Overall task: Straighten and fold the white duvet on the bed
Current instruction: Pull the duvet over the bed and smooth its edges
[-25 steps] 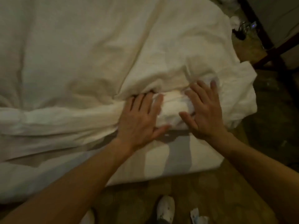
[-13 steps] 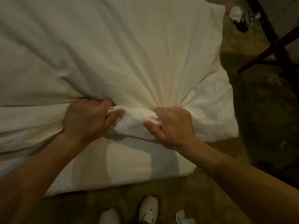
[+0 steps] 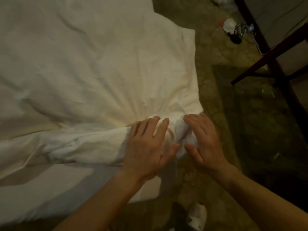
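Duvet (image 3: 93, 67) first: in the head view we see it, white and creased, spread over most of the bed (image 3: 63, 194), its folds fanning out from a bunched roll at the bed's near right corner. We rest our left hand (image 3: 146, 147) flat on that roll, fingers straight and slightly spread, palm pressing the cloth down. Our right hand (image 3: 205, 139) lies just beside it at the roll's end, fingers likewise straight and laid on the bunched fabric, thumb reaching toward the left thumb. Below the duvet, the bed's near edge shows a paler sheet. Right of the bed lies dim, patterned olive flooring (image 3: 250, 122). Dark wooden furniture legs (image 3: 273, 52) cross the upper right, near a tangle of cables (image 3: 240, 32). A white shoe (image 3: 197, 217) shows at the bottom.
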Demonstrator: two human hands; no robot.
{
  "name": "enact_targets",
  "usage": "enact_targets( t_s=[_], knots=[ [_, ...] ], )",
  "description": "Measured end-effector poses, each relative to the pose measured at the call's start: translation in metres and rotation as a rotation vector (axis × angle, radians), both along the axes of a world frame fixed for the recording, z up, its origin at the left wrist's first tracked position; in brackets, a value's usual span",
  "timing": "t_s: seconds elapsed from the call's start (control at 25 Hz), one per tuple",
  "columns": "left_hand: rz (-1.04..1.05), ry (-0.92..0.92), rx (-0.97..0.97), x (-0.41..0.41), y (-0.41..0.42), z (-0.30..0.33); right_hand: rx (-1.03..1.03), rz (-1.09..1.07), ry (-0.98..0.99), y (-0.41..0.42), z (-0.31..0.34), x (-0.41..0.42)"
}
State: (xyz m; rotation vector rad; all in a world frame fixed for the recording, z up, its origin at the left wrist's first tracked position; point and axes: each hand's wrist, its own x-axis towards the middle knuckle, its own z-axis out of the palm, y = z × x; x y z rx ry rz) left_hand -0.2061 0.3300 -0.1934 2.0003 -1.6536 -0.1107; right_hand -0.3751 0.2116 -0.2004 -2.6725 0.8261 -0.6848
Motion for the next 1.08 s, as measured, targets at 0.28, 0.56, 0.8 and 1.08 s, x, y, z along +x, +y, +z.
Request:
enact_targets(
  t_s=[0.28,0.56,0.8,1.08],
  knots=[
    [0.318,-0.106,0.178,-0.061,-0.099,-0.021,0.103,0.177,-0.087,-0.126,-0.018,-0.067],
    [0.712,-0.032,0.165,-0.112,-0.142,0.0,0.174,0.519,-0.117,-0.222,0.007,-0.069],
    [0.92,-0.003,0.073,-0.113,-0.181,0.009,0.154,0.817,-0.093,-0.287,0.027,0.028],
    [1.218,-0.016,-0.035,-0.084,-0.236,-0.008,0.061,1.113,-0.08,-0.355,0.007,0.117]
  ],
)
